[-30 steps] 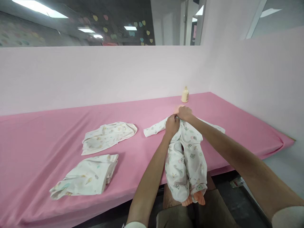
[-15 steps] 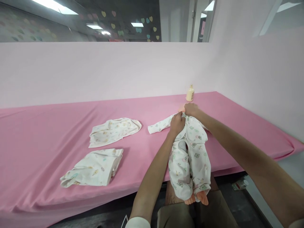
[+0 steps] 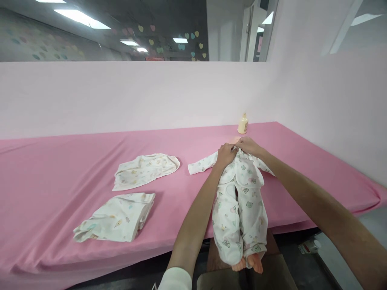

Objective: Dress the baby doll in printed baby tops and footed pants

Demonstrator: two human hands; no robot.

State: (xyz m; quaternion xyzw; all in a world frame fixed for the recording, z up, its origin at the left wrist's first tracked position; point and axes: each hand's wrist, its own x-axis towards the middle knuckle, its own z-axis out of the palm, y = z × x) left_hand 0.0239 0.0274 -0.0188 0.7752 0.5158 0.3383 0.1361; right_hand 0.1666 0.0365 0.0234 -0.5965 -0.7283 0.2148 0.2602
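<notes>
A baby doll (image 3: 255, 262) lies on its back, its bare feet past the table's front edge. It wears a white printed baby shirt (image 3: 248, 173) and matching pants (image 3: 252, 213). My left hand (image 3: 226, 155) is closed at the shirt's collar, fingers pinching the cloth. Beside it, my right hand (image 3: 248, 146) also pinches the collar, the two hands nearly touching. Behind my hands, most of the doll's head is hidden. The shirt's sleeves spread out to both sides.
Two folded white printed cloth pieces, a rounded one (image 3: 146, 171) and a thicker one (image 3: 116, 217), lie on the pink-covered table (image 3: 75, 169) to the left. A pale yellow pump bottle (image 3: 242, 124) stands behind the doll. Beyond is a white wall (image 3: 136, 96).
My right hand has come down from beside the doll's head to the collar, close to my left hand. More of the right-side sleeve shows. The view has tilted up slightly.
</notes>
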